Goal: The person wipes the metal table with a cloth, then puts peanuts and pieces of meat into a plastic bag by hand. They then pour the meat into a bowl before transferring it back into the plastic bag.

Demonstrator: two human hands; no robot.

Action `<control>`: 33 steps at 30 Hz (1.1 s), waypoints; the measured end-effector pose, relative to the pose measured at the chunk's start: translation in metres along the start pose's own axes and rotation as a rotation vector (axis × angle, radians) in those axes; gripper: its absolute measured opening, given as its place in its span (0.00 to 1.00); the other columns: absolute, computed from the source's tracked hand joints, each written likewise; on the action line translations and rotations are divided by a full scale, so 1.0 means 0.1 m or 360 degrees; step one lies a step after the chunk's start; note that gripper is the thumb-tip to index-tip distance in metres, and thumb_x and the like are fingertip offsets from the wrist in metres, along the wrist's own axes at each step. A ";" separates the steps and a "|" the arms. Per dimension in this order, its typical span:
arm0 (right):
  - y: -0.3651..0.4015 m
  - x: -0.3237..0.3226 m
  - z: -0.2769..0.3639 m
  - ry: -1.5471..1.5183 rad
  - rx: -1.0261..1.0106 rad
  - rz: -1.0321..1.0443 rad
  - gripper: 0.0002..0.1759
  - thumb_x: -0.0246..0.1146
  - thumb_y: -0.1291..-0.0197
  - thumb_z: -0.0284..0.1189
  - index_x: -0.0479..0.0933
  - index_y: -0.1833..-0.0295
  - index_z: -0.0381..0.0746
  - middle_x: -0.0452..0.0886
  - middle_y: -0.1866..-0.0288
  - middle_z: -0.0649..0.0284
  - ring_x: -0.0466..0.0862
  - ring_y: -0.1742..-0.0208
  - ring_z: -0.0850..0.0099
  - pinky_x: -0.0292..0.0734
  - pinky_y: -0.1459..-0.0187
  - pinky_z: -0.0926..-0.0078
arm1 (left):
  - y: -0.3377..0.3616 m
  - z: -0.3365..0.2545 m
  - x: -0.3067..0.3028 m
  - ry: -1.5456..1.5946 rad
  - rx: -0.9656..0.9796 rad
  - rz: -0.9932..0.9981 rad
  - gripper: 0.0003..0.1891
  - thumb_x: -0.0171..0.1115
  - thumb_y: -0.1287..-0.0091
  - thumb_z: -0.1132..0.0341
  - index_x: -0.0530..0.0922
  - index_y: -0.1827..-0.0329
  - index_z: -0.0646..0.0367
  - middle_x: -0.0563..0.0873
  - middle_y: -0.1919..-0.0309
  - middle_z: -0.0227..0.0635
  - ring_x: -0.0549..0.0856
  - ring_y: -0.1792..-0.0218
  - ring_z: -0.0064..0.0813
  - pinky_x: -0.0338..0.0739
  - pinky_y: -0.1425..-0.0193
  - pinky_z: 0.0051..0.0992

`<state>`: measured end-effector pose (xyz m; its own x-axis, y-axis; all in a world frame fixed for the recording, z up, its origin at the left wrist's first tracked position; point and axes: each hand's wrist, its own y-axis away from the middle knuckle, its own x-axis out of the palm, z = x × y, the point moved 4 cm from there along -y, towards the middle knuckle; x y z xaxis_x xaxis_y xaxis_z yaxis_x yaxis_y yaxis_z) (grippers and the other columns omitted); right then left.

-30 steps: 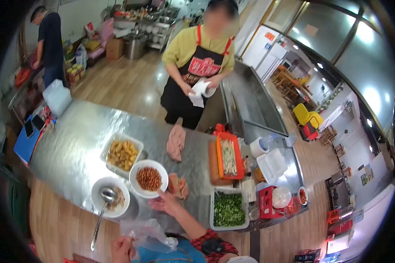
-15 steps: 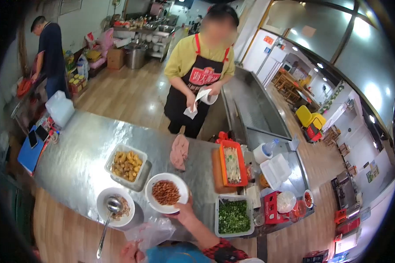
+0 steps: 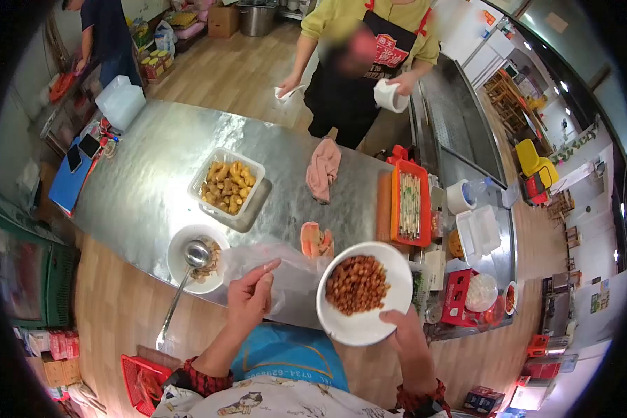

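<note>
Left hand (image 3: pixel 249 296): finger outstretched. Right hand (image 3: pixel 408 331): thumb over bowl (image 3: pixel 348 331) rim.

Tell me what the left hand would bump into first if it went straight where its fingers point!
Probably the clear plastic bag, right by the left hand. Past it, roughly along that line, the small pinkish-orange bundle on the metal table might come next, but depth is hard to judge.

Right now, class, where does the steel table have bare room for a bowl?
Bare metal shows between the blue folder and yellow-food tub, and between that tub and the pink cloth. Crowded: the right end, with orange tray and red crate, and the near edge, under the plastic bag.
</note>
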<state>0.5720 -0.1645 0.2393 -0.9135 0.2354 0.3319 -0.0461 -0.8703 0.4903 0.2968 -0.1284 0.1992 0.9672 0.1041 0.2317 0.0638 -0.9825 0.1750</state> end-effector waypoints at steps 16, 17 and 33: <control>-0.11 -0.06 -1.56 -0.0035 0.0665 -0.0063 0.21 0.56 0.44 0.23 0.71 0.44 0.30 0.80 0.52 0.50 0.82 0.53 0.58 0.81 0.55 0.64 | 0.37 0.52 -0.19 -0.1220 0.0327 0.0630 0.13 0.60 0.34 0.55 0.84 0.52 0.49 0.87 0.68 0.37 0.85 0.70 0.40 0.79 0.66 0.32; -0.17 -0.07 -1.65 -0.0038 0.0674 -0.0096 0.20 0.56 0.44 0.24 0.71 0.44 0.30 0.79 0.51 0.50 0.81 0.52 0.58 0.81 0.54 0.64 | 0.40 0.59 -0.22 -0.1247 0.0218 0.0662 0.13 0.59 0.33 0.55 0.84 0.53 0.50 0.86 0.68 0.38 0.85 0.70 0.39 0.80 0.66 0.32; -0.49 0.06 -2.00 -0.0121 0.0536 -0.0242 0.25 0.57 0.36 0.31 0.64 0.38 0.29 0.72 0.41 0.49 0.75 0.43 0.52 0.81 0.52 0.53 | 0.03 1.52 -0.24 -0.1000 0.0317 0.0185 0.22 0.58 0.36 0.60 0.74 0.39 0.53 0.81 0.52 0.43 0.78 0.52 0.42 0.73 0.46 0.36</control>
<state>0.4878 -0.2068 0.0562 -0.8732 0.3934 0.2877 -0.0318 -0.6350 0.7718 0.3111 -0.1577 0.0488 0.9260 -0.0546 -0.3736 -0.0635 -0.9979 -0.0115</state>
